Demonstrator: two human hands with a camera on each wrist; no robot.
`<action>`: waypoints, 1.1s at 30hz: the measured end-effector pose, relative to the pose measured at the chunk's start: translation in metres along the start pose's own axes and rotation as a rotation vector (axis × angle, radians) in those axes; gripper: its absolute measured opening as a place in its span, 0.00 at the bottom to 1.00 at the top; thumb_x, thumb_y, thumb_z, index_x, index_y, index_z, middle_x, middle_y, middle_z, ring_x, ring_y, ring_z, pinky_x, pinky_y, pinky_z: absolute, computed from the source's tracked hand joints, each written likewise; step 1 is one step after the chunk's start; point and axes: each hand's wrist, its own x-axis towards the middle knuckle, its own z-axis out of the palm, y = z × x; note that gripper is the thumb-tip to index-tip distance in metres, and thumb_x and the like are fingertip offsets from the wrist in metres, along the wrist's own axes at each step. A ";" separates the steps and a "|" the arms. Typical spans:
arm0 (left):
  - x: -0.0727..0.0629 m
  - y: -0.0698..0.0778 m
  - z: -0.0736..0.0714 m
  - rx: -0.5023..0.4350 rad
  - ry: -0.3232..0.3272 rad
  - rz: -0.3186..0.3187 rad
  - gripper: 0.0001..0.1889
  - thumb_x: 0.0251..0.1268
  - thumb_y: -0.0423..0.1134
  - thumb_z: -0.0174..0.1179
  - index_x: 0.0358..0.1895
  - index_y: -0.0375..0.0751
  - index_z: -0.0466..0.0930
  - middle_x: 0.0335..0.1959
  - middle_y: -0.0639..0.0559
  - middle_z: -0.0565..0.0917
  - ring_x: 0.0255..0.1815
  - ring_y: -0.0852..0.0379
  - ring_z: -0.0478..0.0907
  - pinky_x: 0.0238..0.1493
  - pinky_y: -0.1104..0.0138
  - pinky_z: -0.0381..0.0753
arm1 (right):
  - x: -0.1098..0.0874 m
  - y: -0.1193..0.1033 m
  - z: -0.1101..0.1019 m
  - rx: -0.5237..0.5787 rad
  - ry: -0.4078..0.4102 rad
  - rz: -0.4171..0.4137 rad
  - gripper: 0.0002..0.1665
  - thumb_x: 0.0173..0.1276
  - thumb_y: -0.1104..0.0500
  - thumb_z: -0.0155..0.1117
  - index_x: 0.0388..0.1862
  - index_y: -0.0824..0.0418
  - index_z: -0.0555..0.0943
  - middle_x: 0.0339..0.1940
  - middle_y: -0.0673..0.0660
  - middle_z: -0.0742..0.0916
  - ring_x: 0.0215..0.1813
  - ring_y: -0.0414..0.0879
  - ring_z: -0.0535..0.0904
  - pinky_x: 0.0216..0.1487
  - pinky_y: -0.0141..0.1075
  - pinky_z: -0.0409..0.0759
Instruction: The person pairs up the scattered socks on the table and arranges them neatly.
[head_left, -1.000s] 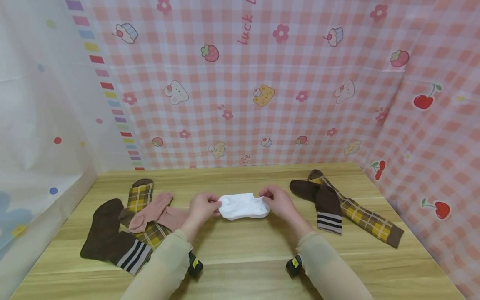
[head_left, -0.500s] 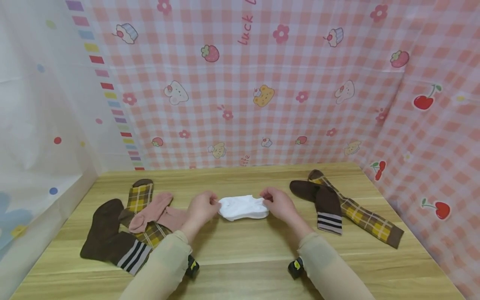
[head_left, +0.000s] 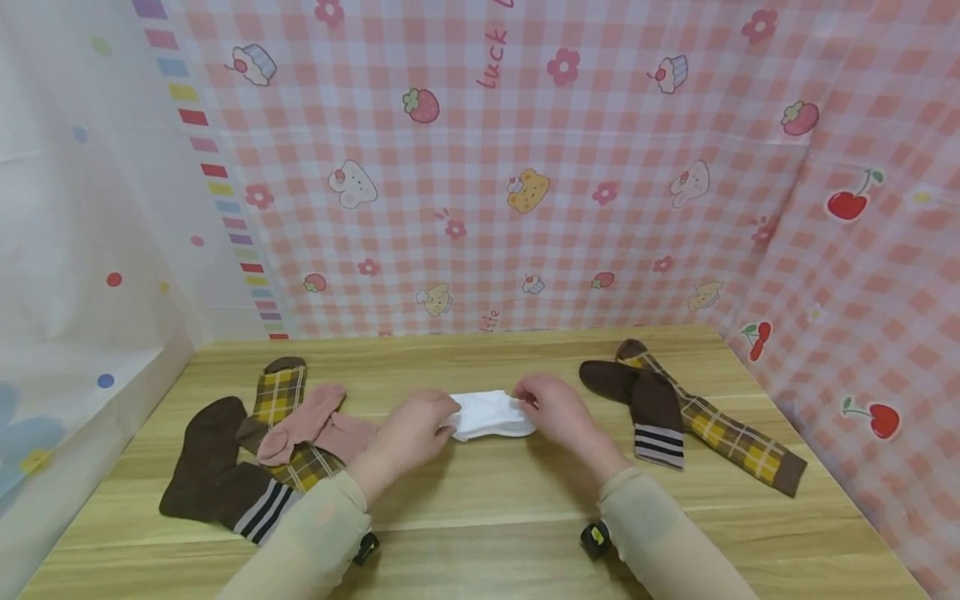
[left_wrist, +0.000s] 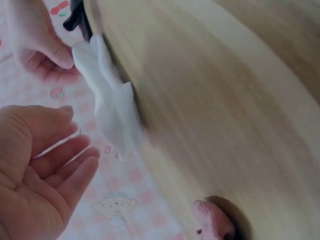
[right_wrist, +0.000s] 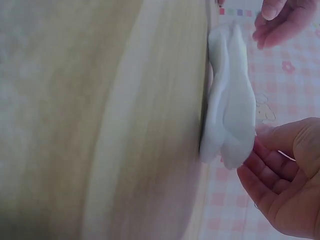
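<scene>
A pair of white ankle socks, one laid on the other, lies mid-table, with both layers showing in the right wrist view. At their left end is my left hand. In the left wrist view its fingers are loosely bent and apart from the socks, with nothing between thumb and fingers. My right hand has its thumb and fingertips on the right end of the white socks, lightly pinching there. Part of those fingertips is hidden behind the fabric in the right wrist view.
To the left lie a pink sock pair, a yellow plaid sock and a brown striped-cuff sock. Another brown sock crosses a plaid sock at right. A checked cloth hangs behind the wooden table.
My left hand has let go of the socks' left end and shifted slightly right, now overlapping that end in the head view. The right hand stays near the right end.
</scene>
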 end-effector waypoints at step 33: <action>-0.004 0.002 0.016 0.149 -0.306 0.161 0.15 0.60 0.33 0.68 0.51 0.37 0.86 0.60 0.31 0.77 0.62 0.38 0.75 0.64 0.53 0.72 | -0.003 -0.019 0.012 -0.210 -0.218 -0.015 0.17 0.58 0.68 0.72 0.47 0.55 0.85 0.38 0.56 0.78 0.40 0.51 0.76 0.42 0.46 0.78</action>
